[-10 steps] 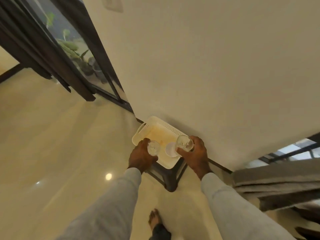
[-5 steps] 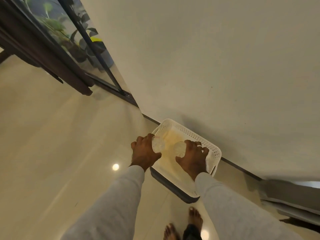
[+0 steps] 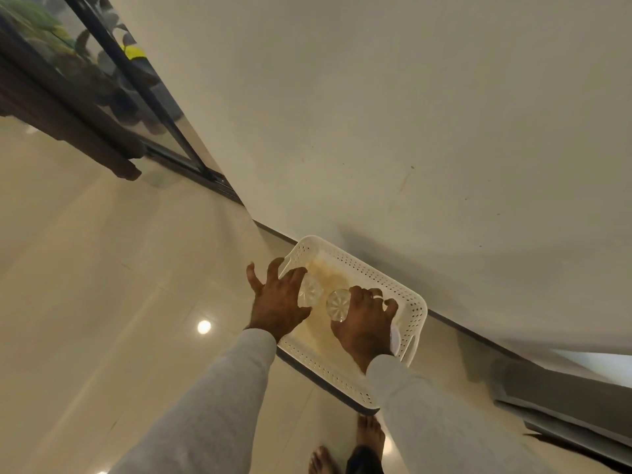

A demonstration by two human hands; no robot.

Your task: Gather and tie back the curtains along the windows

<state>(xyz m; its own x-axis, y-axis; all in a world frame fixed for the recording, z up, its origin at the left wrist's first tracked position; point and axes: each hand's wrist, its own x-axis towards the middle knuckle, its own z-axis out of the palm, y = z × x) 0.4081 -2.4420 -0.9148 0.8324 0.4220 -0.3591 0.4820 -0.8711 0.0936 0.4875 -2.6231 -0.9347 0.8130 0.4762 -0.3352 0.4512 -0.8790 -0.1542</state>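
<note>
Left hand: the left hand [image 3: 277, 302] has its fingers spread and mostly straight, its palm side against a clear cut-glass tumbler [image 3: 309, 290]; whether any finger curls round the glass cannot be told, so the hold reads as loose or letting go.
Right hand: the right hand [image 3: 366, 323] lies over a second glass [image 3: 338, 305], fingers bent across it and a ring showing; how tightly it clasps is hidden from this angle.
Glasses: both lie low inside the white perforated basket [image 3: 407, 302], side by side, near its left half.
Basket: it sits on a dark stool or stand [image 3: 318, 379], of which only an edge shows, close against the wall [image 3: 410, 131].
Step in hand: setting the two glasses down in the basket, a clearing-away move and not yet curtain work, judging by where the hands are.
Curtain: a grey curtain [image 3: 564, 401] hangs at the right edge, well apart from both hands, beside a pale strip of window; whether it is tied cannot be seen.
Next move calls for: both hands free of the glasses, then a turn and a step rightward to reach the fabric.
In the way: the stool and basket stand between the person and the right-hand curtain; bare feet [image 3: 369, 436] are close to the stool's base, so a careless turn could knock it.
Around: a glossy tiled floor [image 3: 102, 302] with a lamp reflection, and at far left a dark-framed glass door [image 3: 136, 83] with plants beyond.
</note>
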